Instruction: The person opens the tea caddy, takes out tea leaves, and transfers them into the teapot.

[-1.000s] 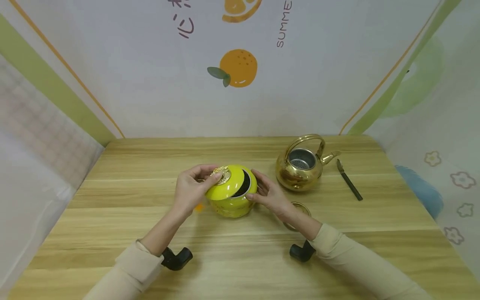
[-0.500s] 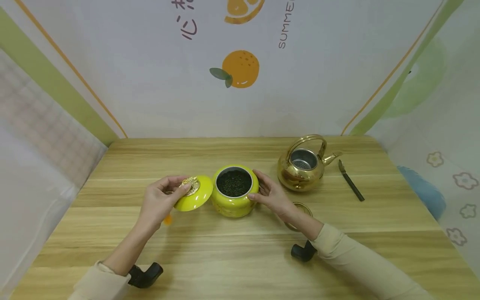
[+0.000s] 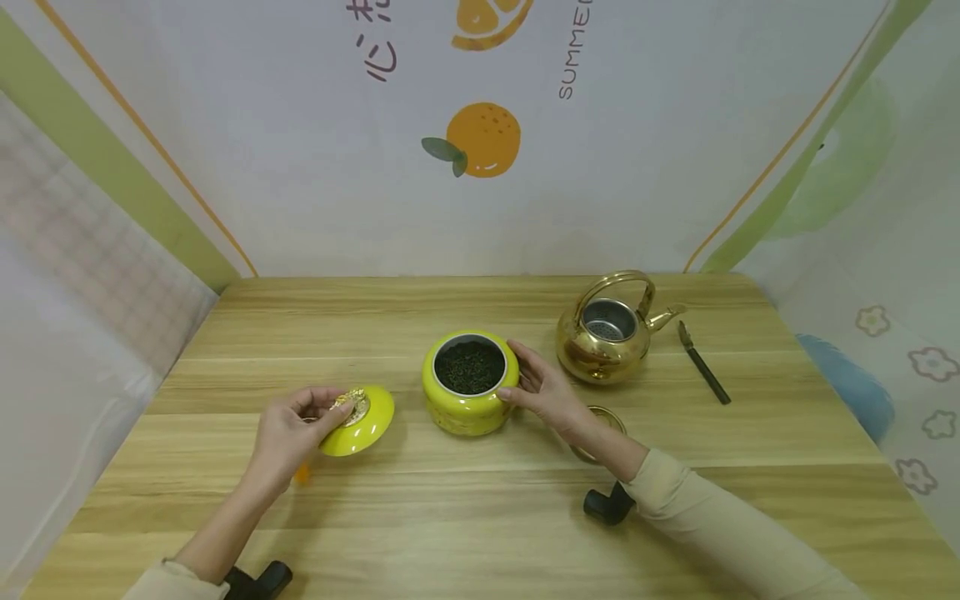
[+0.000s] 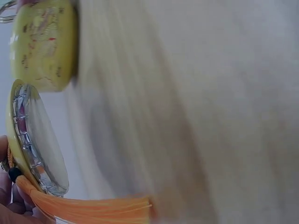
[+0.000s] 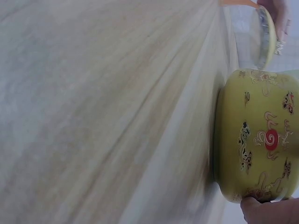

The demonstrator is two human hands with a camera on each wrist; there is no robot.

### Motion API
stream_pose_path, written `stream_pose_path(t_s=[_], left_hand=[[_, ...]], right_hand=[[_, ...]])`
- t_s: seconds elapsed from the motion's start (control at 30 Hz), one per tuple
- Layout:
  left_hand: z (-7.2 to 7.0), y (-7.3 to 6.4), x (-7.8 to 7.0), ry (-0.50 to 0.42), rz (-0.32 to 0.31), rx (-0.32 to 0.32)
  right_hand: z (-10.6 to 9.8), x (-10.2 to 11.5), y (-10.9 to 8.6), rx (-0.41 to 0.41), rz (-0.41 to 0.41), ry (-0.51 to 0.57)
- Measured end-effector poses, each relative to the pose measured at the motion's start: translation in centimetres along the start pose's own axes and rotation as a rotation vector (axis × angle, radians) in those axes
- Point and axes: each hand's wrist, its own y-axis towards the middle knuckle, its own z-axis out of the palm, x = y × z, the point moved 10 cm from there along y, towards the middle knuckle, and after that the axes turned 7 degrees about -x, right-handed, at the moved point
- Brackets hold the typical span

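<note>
My left hand pinches the gold knob of a yellow lid, holding it left of the jar and apart from it. An orange tassel hangs from the knob, and a silvery ring lines the lid's underside in the left wrist view. The yellow jar stands upright on the table, its mouth uncovered, with dark loose tea leaves inside. Gripping the jar's right side is my right hand, thumb at the front near the rim, fingers behind. Red and dark patterns cover the jar in the right wrist view.
A gold teapot with a raised handle and a strainer inside stands at the back right. Beside its spout lies a slim dark-handled tool. A round gold lid lies partly hidden by my right wrist on the wooden table.
The left hand has lifted the yellow lid off the jar and carried it left and toward me, uncovering the tea leaves. The right hand has stayed on the jar.
</note>
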Motion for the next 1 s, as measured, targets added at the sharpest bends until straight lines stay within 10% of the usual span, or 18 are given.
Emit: stream_pose_path(t_s=[1.0], left_hand=[[1.4, -1.4, 2.8, 0.108, -0.051, 0.014]], right_hand=[[0.0, 0.2, -0.1, 0.0, -0.006, 0.0]])
